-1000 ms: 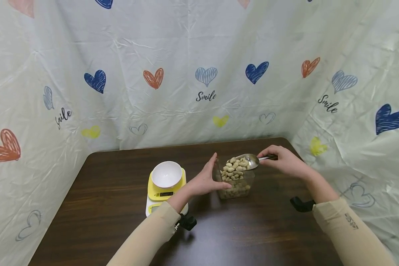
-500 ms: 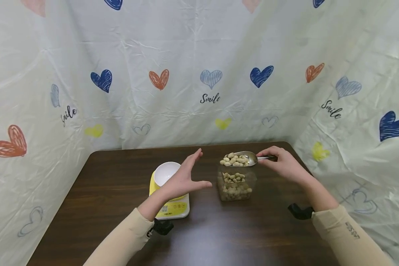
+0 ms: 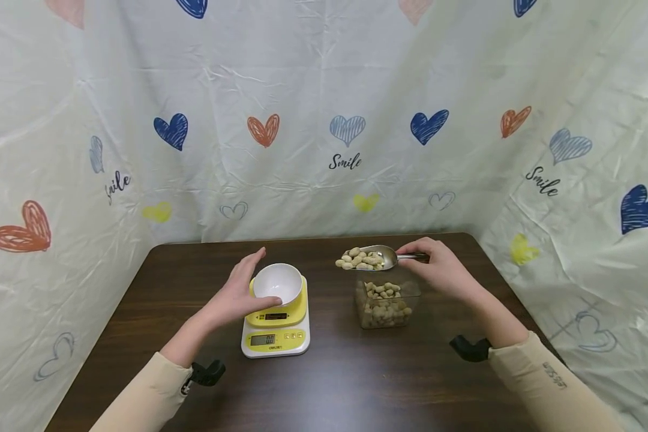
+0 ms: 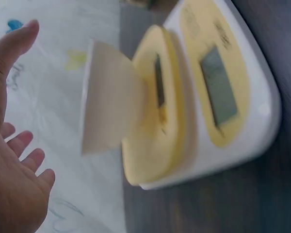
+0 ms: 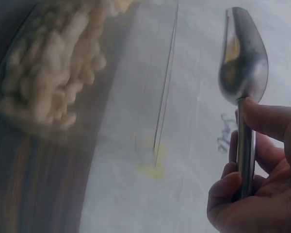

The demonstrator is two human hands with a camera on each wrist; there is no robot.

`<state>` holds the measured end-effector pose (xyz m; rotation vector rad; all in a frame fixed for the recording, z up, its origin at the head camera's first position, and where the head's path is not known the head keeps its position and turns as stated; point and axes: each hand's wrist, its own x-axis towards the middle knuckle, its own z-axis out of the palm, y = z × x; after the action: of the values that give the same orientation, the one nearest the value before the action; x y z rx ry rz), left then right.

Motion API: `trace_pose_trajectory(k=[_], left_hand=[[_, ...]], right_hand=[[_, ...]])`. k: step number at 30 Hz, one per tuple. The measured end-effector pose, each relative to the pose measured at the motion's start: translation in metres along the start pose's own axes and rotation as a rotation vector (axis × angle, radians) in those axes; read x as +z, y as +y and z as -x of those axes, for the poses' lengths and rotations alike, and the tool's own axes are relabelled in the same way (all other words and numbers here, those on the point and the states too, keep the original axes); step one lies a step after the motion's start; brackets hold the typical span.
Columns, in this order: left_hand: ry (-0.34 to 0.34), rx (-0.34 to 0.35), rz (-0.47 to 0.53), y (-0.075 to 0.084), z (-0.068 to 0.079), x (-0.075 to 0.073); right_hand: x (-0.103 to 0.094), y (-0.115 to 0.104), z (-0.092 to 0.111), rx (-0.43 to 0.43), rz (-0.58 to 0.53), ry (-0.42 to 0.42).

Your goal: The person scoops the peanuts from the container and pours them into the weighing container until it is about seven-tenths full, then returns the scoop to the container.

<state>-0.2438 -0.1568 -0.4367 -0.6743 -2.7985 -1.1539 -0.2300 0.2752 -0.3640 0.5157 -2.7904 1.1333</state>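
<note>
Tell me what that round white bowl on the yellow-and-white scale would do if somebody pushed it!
The round white bowl might tip fairly easily, since its sides narrow toward the yellow rounded weighing plate beneath. It is probably light: no contents show inside and its rim looks thin. It could also slip, because its surface looks smooth.

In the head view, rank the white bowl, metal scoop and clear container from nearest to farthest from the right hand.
1. Metal scoop: held in the right hand.
2. Clear container: below and left of that hand.
3. White bowl: farther left, on the scale.
</note>
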Motion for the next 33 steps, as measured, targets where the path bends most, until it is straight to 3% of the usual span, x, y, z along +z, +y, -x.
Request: trace_pose_trajectory(k=[6, 18, 25, 33], left_hand=[[-0.027, -0.055, -0.027, -0.018, 0.006, 0.002], [-0.069, -0.082, -0.007, -0.041, 0.001, 0.016], [-0.090, -0.123, 0.011, -0.046, -0.002, 0.022], [-0.094, -0.129, 0.008, -0.048, -0.002, 0.025]], right_hand=[[0.018, -0.015, -0.009, 0.019, -0.039, -0.017], [0.052, -0.038, -0.028, 0.003, -0.037, -0.015], [0.072, -0.047, -0.037, 0.005, -0.029, -0.003], [0.089, -0.056, -0.048, -0.035, 0.056, 0.023]])
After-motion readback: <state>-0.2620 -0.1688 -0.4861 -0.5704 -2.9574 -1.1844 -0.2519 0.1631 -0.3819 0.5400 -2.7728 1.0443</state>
